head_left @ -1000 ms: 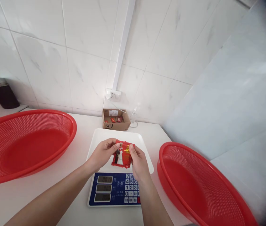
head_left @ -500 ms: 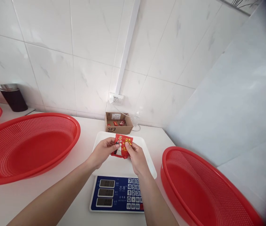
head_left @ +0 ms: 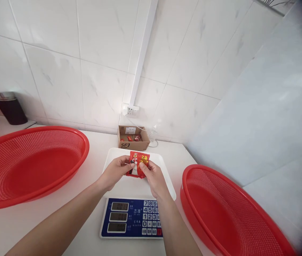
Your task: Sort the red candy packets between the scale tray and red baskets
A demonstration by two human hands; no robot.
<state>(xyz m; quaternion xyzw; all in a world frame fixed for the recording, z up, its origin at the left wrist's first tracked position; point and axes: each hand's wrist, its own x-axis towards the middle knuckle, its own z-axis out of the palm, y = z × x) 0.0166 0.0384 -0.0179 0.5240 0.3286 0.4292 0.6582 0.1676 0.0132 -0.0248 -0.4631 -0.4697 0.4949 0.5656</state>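
White tiles (head_left: 54, 78) fill the upper frame above a pale tabletop (head_left: 96, 153). At centre, the left hand (head_left: 116, 172) and right hand (head_left: 153, 176) pinch a red packet (head_left: 138, 160) from either side, thumbs nearly closed on its face, other fingers partly hidden. It sits over the white tray (head_left: 129, 190), below a cardboard box (head_left: 137, 145).

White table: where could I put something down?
Tabletop shows between the left red basket and digital scale, and between the SF cardboard box and right red basket. It's crowded over the pan: left hand and right hand hold a red packet.
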